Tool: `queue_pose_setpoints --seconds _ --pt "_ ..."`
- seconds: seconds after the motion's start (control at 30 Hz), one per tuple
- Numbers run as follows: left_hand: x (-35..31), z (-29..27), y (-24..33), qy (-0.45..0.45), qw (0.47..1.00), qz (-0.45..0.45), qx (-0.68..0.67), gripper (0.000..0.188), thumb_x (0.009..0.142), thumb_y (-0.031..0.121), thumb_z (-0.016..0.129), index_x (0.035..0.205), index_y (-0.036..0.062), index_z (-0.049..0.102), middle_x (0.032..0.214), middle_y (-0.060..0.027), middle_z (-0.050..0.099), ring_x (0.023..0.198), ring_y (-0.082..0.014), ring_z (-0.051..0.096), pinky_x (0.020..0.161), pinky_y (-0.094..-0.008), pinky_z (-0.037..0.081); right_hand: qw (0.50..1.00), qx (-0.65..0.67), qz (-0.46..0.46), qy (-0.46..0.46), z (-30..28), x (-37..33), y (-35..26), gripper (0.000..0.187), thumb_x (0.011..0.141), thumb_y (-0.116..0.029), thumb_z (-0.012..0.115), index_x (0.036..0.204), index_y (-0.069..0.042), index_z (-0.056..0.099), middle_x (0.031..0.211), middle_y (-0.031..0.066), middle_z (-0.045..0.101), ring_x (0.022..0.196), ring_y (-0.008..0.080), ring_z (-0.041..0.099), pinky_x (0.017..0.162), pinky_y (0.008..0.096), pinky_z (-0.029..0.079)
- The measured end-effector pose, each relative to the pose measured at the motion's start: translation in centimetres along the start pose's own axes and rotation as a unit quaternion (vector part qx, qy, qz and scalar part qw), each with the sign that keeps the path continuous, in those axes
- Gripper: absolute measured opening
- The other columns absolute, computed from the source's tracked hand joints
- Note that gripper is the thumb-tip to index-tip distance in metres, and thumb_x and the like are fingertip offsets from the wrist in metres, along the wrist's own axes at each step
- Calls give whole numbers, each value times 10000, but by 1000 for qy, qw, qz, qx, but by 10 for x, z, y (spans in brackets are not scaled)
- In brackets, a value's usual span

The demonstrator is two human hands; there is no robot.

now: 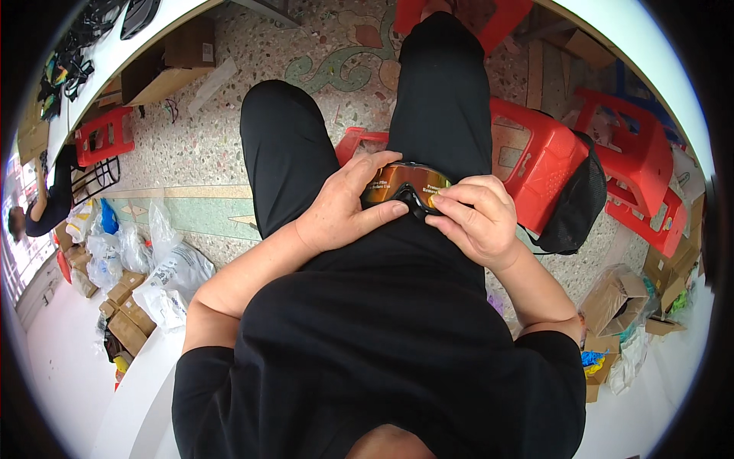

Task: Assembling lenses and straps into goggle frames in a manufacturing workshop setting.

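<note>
A pair of goggles (409, 182) with an orange mirrored lens and a black frame lies above my lap, its nose notch toward me. Pale lettering shows on the lens. My left hand (350, 197) is wrapped round the goggles' left end, thumb along the lower rim and fingers over the upper edge. At the right end, the thumb and forefinger of my right hand (478, 216) pinch together against the lens edge. Whether a thin film is between those fingertips, I cannot make out. My hands hide both ends of the goggles.
Red plastic stools (535, 164) stand to the right, a black mesh bag (579, 203) hanging on one. Clear plastic bags (172, 275) and cardboard boxes (128, 325) lie at left. More cartons (612, 298) sit at right. Another person (53, 191) is at the far left.
</note>
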State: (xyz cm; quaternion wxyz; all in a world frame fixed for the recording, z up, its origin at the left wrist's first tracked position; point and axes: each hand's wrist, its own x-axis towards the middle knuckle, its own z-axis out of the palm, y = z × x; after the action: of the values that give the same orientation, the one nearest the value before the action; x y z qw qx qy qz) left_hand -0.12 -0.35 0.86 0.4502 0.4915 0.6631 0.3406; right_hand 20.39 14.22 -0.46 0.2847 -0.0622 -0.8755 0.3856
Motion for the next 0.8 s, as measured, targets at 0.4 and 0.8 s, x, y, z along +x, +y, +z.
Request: queue_pose_setpoints --seconds 0.4,0.8 --pt "-4 11 -8 27 999 -28 12 574 872 312 729 1295 -8 511 1136 -202 601 1048 -342 619 907 -382 505 999 33 23 0 8 6 5 293 681 -48 810 948 3 698 915 105 655 799 270 628 684 350 521" --pt "-4 15 -7 54 998 -39 -14 635 819 316 788 1272 -38 517 1126 -211 610 1023 -329 632 893 -377 518 998 -42 6 -41 8 11 -1 315 698 -43 786 991 14 684 944 107 650 809 270 619 704 365 511"
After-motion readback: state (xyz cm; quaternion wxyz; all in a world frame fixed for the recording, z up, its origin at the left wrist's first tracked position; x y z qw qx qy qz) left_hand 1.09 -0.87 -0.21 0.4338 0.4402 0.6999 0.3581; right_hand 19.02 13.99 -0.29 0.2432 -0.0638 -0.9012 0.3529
